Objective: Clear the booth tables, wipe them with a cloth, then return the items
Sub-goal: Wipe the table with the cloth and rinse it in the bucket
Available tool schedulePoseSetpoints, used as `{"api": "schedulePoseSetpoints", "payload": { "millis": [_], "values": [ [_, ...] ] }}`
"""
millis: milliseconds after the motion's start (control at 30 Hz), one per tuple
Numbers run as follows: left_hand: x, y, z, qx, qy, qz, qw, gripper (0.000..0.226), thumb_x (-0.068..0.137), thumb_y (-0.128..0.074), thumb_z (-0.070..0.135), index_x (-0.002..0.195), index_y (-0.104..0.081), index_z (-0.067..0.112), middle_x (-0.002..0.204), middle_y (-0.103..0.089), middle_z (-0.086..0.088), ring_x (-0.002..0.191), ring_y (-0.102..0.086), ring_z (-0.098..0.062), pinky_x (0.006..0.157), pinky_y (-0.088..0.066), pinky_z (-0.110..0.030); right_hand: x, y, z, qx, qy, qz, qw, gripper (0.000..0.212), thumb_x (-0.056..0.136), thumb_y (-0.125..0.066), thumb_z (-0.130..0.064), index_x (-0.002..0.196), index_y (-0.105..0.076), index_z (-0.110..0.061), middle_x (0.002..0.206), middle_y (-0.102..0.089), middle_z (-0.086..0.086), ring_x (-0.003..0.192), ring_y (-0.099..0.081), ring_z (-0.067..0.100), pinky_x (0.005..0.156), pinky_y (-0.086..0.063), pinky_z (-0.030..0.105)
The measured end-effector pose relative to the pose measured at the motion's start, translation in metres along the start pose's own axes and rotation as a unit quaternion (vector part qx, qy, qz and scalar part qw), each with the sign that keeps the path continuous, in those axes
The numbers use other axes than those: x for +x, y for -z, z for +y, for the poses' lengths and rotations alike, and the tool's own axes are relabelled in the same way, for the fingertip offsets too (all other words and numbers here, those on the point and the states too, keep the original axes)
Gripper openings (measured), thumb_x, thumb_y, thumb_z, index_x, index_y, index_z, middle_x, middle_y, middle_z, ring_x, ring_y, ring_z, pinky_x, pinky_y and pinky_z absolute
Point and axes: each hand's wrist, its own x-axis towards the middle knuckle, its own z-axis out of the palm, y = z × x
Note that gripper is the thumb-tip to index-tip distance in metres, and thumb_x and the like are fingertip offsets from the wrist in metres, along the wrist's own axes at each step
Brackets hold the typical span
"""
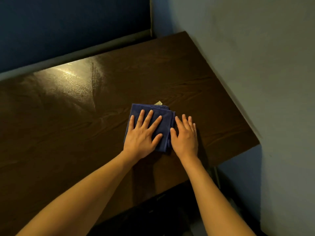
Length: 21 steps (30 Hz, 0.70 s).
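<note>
A folded dark blue cloth (164,114) lies on the dark brown wooden booth table (68,126), right of its middle. My left hand (143,133) lies flat on the cloth with its fingers spread and straight. Just to the right, my right hand (185,136) rests flat with straight fingers, its thumb at the cloth's right edge and its fingers on the bare wood. A small pale tag (158,103) sticks out at the cloth's far edge.
A dark blue padded seat back (68,26) with a grey rim runs along the table's far side. A grey-blue wall (264,65) borders the table on the right. A bright reflection shines on the table's left part. Below the near edge is dark floor.
</note>
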Motion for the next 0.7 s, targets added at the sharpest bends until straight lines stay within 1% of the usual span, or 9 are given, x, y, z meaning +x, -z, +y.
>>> {"api": "schedulePoseSetpoints", "payload": {
  "millis": [233, 367, 433, 533, 600, 700],
  "values": [
    [0.055, 0.015, -0.044, -0.007, 0.114, 0.030, 0.993, 0.069, 0.098, -0.015, 0.069, 0.159, -0.001, 0.040, 0.170, 0.000, 0.000, 0.156, 0.008, -0.027, 0.123, 0.008, -0.054, 0.058, 0.000, -0.019, -0.008, 0.043, -0.026, 0.999, 0.052, 0.105, -0.044, -0.033, 0.154, -0.034, -0.022, 0.165, -0.020, 0.004, 0.155, -0.006, 0.020, 0.124, -0.002, 0.036],
    [0.081, 0.026, -0.078, -0.014, 0.183, 0.041, 0.982, 0.068, 0.098, -0.017, 0.067, 0.160, -0.005, 0.040, 0.170, -0.001, -0.001, 0.156, 0.006, -0.028, 0.124, 0.004, -0.056, 0.088, -0.003, -0.033, -0.028, 0.078, -0.051, 0.995, 0.053, 0.105, -0.043, -0.034, 0.155, -0.031, -0.023, 0.166, -0.017, 0.003, 0.155, -0.004, 0.018, 0.125, -0.001, 0.035],
    [0.090, 0.032, -0.102, -0.021, 0.217, 0.060, 0.974, 0.068, 0.098, -0.018, 0.067, 0.160, -0.008, 0.039, 0.170, -0.003, -0.001, 0.156, 0.004, -0.028, 0.123, 0.002, -0.057, 0.100, -0.005, -0.041, -0.028, 0.098, -0.061, 0.993, 0.053, 0.105, -0.044, -0.033, 0.155, -0.031, -0.023, 0.166, -0.017, 0.003, 0.155, -0.004, 0.018, 0.125, 0.000, 0.035],
    [0.098, 0.036, -0.128, -0.030, 0.256, 0.064, 0.964, 0.067, 0.100, -0.020, 0.066, 0.161, -0.008, 0.039, 0.170, -0.003, -0.001, 0.156, 0.006, -0.029, 0.123, 0.002, -0.058, 0.116, -0.009, -0.054, -0.037, 0.116, -0.066, 0.990, 0.053, 0.105, -0.045, -0.031, 0.155, -0.031, -0.022, 0.166, -0.016, 0.004, 0.155, -0.004, 0.019, 0.125, -0.001, 0.035],
    [0.095, 0.035, -0.127, -0.041, 0.277, 0.065, 0.958, 0.067, 0.100, -0.021, 0.066, 0.161, -0.007, 0.039, 0.170, -0.001, -0.001, 0.156, 0.007, -0.029, 0.123, 0.003, -0.058, 0.124, -0.013, -0.065, -0.044, 0.121, -0.067, 0.989, 0.054, 0.105, -0.044, -0.030, 0.156, -0.030, -0.021, 0.166, -0.015, 0.004, 0.155, -0.004, 0.019, 0.125, -0.001, 0.036],
    [0.075, 0.027, -0.105, -0.052, 0.306, 0.076, 0.947, 0.071, 0.097, -0.014, 0.069, 0.161, -0.004, 0.039, 0.170, 0.001, -0.001, 0.155, 0.010, -0.030, 0.122, 0.005, -0.059, 0.131, -0.022, -0.084, -0.042, 0.125, -0.062, 0.989, 0.054, 0.105, -0.044, -0.030, 0.156, -0.030, -0.020, 0.166, -0.015, 0.004, 0.155, -0.004, 0.019, 0.125, 0.001, 0.037]
  ]
}}
